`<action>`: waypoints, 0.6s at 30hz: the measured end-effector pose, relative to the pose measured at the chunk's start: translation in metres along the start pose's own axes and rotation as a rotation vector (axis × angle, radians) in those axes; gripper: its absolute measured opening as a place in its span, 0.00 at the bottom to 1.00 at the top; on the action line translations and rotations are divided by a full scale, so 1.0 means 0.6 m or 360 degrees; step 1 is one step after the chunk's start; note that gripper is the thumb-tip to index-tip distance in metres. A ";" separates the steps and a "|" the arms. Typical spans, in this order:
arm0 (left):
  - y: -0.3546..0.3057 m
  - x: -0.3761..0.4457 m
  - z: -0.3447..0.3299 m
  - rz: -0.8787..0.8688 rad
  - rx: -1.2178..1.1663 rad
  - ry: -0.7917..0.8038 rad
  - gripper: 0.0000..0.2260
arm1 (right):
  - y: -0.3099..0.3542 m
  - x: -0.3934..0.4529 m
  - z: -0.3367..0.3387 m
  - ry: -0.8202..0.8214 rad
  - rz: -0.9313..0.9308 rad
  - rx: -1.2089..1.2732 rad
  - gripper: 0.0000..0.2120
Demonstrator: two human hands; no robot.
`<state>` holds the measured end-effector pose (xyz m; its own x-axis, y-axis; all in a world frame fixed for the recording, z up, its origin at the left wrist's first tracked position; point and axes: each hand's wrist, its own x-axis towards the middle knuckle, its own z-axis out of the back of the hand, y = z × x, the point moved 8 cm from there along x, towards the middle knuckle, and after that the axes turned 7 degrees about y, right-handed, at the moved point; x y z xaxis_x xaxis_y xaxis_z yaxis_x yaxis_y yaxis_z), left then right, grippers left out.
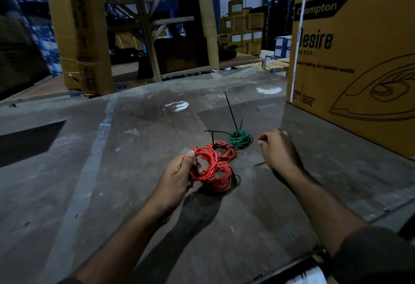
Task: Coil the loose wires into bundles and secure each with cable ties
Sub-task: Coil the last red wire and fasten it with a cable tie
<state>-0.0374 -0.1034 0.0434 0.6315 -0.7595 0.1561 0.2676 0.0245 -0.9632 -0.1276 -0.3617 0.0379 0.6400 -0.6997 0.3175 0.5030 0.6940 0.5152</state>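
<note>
Wires are lying coiled at the middle of a grey table (134, 149), with a large printed carton (359, 59) standing at its far right corner. A second, tall carton (78, 32) is leaning at the far left edge. The left hand (179, 171) is gripping a red coil (205, 164), thumb over its near rim and fingers curled under, holding it tilted up off the surface. This coil is overlapping a second red coil (221, 180) that is resting flat just beneath it. A third red coil (225, 152) is lying just behind these two, touching them. A green coil (240, 139) is sitting beyond it, near the right hand (276, 149). That hand is hovering closed in a loose fist beside the green coil, fingertips pressed together; whether it is pinching anything cannot be told. Black cable ties (231, 111) are sticking up from the green coil, and a short black tie end (259, 164) is showing beneath the right hand.
</note>
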 end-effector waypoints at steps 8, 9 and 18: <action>0.014 0.031 -0.022 0.0069 -0.0094 0.0030 0.18 | -0.069 0.055 -0.050 0.0202 -0.0176 -0.0387 0.20; 0.012 0.034 -0.024 0.0078 -0.0081 0.0028 0.18 | -0.071 0.054 -0.051 0.0205 -0.0192 -0.0380 0.20; 0.019 0.052 -0.004 -0.0045 0.0045 -0.0060 0.17 | -0.059 0.043 -0.022 0.0133 -0.0137 -0.0316 0.10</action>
<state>-0.0166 -0.1283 0.0368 0.6502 -0.7350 0.1922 0.3060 0.0218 -0.9518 -0.1212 -0.4023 0.0173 0.6316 -0.7469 0.2078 0.6570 0.6579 0.3682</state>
